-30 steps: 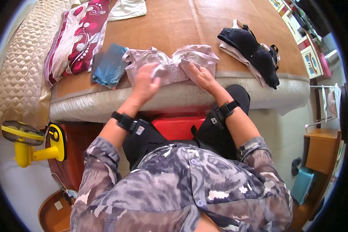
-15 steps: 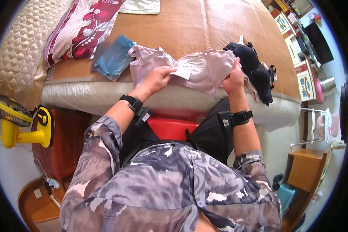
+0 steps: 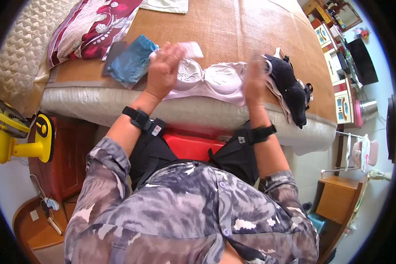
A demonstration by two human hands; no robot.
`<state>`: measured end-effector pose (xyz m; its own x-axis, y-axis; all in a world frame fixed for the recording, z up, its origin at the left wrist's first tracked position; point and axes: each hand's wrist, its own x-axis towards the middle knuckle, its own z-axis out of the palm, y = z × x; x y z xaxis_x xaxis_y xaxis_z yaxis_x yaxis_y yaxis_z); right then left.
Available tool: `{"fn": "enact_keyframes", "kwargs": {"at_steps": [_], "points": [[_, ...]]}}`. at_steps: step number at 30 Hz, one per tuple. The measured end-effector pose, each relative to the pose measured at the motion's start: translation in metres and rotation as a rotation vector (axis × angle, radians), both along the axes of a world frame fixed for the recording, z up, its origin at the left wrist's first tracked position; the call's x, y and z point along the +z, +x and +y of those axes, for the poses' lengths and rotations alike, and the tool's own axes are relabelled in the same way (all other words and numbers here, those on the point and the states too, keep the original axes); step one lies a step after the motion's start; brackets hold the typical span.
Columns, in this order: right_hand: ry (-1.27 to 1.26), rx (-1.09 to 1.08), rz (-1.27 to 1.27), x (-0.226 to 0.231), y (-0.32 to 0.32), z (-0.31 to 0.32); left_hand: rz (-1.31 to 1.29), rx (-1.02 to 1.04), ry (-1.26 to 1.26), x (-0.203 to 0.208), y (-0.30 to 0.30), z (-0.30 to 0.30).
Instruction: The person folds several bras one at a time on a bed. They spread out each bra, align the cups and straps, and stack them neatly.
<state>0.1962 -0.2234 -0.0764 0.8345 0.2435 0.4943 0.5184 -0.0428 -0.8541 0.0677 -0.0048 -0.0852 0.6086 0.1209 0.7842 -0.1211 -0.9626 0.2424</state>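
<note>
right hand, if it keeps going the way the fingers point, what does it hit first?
The right hand is motion-blurred, fingers pointing up-picture across the bed. Likely first: the black bra just beside it, otherwise bare woven mat. Depth is unclear.

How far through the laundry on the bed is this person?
Done, apparently: a blue folded garment lies flat by the pillow. In hand: the left hand and right hand, both blurred, hold a pale bra by its ends. Left: a black bra lies loose at the right.
</note>
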Motion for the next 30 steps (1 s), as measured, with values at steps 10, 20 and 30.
{"fn": "enact_keyframes", "kwargs": {"at_steps": [10, 20, 30], "points": [[-1.04, 0.411, -0.301, -0.065, -0.043, 0.006, 0.573, -0.178, 0.101, -0.084, -0.019, -0.021], [-0.505, 0.084, 0.054, -0.046, -0.014, -0.049, 0.264, 0.219, -0.478, -0.068, -0.073, 0.019], [-0.031, 0.077, 0.911, -0.082, -0.011, -0.053, 0.462, -0.005, -1.618, -0.08, -0.056, 0.015]]}}
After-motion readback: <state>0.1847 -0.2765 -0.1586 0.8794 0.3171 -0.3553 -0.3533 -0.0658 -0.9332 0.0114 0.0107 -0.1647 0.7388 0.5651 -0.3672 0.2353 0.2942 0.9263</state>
